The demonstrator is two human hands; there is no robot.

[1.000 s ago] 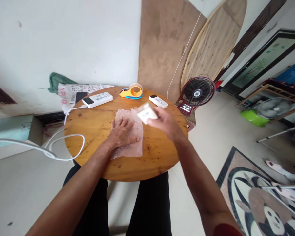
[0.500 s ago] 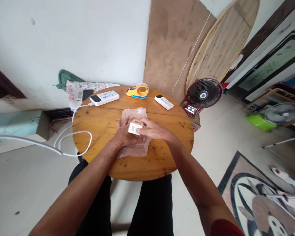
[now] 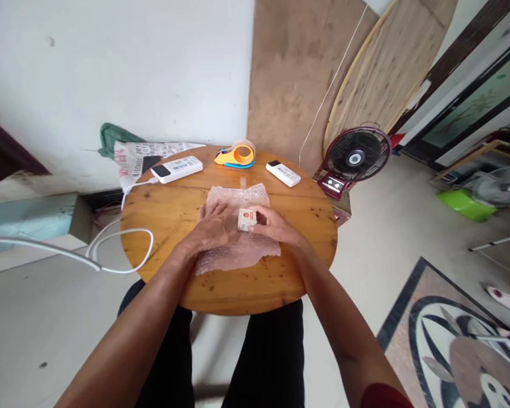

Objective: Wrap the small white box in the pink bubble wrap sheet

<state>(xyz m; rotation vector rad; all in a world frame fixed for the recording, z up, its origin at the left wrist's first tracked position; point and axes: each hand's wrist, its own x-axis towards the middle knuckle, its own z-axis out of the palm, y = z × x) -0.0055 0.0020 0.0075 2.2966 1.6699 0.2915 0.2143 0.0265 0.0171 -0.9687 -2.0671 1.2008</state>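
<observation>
We've got pale pink bubble wrap [image 3: 233, 256] dotted all over, an off-white box [image 3: 246, 224] with red print, a honey-brown tabletop [image 3: 317, 226] flecked with dark knots, an orange-and-blue tape dispenser [image 3: 228, 158], plus a black-white-brown panda floor design [image 3: 463, 348].

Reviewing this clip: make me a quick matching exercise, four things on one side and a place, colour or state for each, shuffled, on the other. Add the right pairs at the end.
Things:
1. small box
2. tape dispenser
3. bubble wrap
4. left hand

Descriptions:
A. orange and blue, near the far edge of the table
B. fingers apart, palm down
C. grasped by the right hand
D. translucent, pinkish sheet spread out flat

Right pairs: 1-C, 2-A, 3-D, 4-B
</observation>
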